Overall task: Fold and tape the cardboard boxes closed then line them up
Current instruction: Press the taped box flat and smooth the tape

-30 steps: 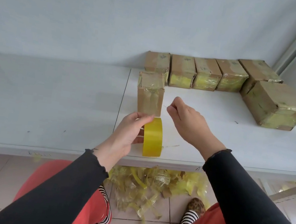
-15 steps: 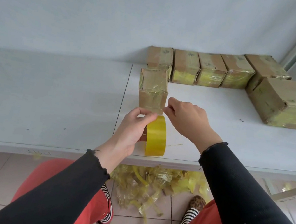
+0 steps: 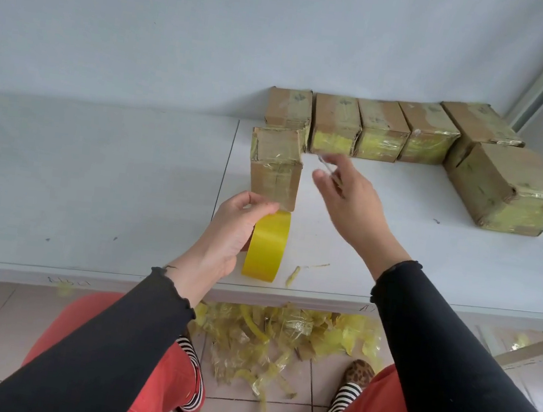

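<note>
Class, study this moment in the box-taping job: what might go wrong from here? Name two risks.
1. The yellow tape roll stands on edge near the table's front edge; released by the left hand, it may roll off.
2. The right hand, blurred in motion, could knock the upright box askew.

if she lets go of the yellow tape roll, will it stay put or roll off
The yellow tape roll stands on its edge near the table's front rim, steadied by the left hand, so it would probably roll or topple flat if released. Its glossy surface looks slippery. It seems stiff enough to keep its shape when gripped.
</note>
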A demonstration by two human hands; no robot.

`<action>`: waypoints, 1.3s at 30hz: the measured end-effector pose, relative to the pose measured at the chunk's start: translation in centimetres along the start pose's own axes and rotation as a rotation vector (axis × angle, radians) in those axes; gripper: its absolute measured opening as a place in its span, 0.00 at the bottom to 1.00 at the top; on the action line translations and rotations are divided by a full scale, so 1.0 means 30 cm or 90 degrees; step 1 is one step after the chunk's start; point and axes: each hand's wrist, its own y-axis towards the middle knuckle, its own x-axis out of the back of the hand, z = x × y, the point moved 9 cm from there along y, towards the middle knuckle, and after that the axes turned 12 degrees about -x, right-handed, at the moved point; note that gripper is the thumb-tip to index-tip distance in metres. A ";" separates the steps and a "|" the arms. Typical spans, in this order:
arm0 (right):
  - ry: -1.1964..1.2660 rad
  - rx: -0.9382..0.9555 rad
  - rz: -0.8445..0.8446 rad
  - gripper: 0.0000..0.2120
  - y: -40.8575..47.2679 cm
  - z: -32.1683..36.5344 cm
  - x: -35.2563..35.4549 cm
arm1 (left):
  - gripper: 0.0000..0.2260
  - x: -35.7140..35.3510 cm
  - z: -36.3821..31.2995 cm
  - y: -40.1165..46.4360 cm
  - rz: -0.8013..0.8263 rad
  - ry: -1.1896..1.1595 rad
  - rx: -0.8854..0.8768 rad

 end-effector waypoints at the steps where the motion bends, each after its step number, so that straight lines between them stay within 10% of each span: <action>1: 0.019 0.050 0.012 0.18 -0.004 0.037 -0.027 | 0.08 -0.002 -0.005 -0.003 -0.002 0.003 0.000; 17: -0.061 0.006 0.080 0.25 0.033 0.045 -0.145 | 0.10 -0.060 0.006 -0.070 0.237 0.163 0.073; 27: 0.737 -0.168 0.197 0.17 0.027 -0.104 -0.019 | 0.01 -0.067 -0.020 -0.044 0.187 0.034 0.038; 39: 0.829 -0.223 0.093 0.10 -0.031 -0.186 0.085 | 0.08 -0.199 -0.011 -0.067 0.250 0.073 0.002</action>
